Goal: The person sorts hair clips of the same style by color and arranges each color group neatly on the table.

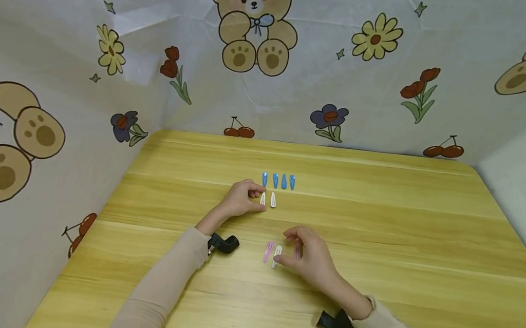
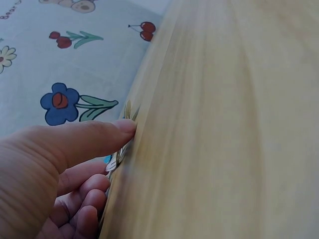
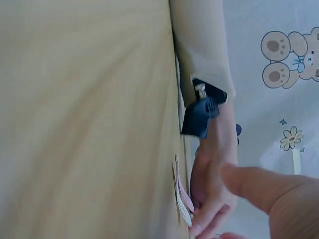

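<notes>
In the head view, my left hand [image 1: 240,199] is at a white hair clip [image 1: 262,200], pinching it lengthwise between thumb and fingertips. The left wrist view shows the left thumb [image 2: 94,142] against the clips' edge, with curled fingers below. A second white hair clip [image 1: 273,200] lies just to the right. Nearer the body, my right hand [image 1: 313,260] hovers with thumb and forefinger apart over another white hair clip [image 1: 277,252]. A pink hair clip [image 1: 268,252] lies left of that one. Another pink clip [image 1: 298,250] is partly hidden behind the right fingers.
Several blue hair clips [image 1: 284,181] form a row beyond the white pair. Everything lies on a wood-grain table [image 1: 402,221]. Patterned cloth [image 1: 306,85] hangs behind the far edge and at the left. Black wrist mounts [image 1: 336,323] sit under both sleeves.
</notes>
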Motion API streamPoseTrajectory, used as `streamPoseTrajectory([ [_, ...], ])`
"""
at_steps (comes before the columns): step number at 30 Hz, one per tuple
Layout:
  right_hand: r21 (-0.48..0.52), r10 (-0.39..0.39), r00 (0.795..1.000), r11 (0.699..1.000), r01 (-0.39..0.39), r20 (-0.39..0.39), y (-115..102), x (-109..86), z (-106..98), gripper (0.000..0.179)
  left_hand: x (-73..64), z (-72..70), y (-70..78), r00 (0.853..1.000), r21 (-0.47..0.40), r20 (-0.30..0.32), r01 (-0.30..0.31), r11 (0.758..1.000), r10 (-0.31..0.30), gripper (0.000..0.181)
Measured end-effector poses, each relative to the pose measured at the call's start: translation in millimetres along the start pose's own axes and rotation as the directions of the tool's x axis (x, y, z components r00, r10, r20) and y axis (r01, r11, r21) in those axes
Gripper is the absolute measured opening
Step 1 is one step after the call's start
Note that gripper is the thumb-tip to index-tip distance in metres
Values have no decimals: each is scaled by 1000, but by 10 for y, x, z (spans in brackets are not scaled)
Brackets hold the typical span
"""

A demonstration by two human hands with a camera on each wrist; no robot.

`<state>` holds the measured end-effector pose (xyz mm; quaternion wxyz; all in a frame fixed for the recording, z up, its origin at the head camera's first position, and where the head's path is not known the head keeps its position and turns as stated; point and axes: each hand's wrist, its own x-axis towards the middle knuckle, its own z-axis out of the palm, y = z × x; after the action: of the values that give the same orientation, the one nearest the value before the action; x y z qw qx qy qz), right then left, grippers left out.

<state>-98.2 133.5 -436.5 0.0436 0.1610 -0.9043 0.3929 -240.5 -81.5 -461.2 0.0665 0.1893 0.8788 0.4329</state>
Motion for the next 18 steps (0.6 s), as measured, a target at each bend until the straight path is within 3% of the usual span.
streamPoseTrajectory([
  [7, -190, -76, 997, 979, 69, -29, 53, -68, 113, 58, -4, 1, 15, 1000, -11, -5, -7, 1000, 7, 45],
  [18, -284, -132, 991, 951, 122, -18, 96, -61, 159, 55, -11, -3, 6, 1000, -13, -12, -9, 1000, 9, 46],
])
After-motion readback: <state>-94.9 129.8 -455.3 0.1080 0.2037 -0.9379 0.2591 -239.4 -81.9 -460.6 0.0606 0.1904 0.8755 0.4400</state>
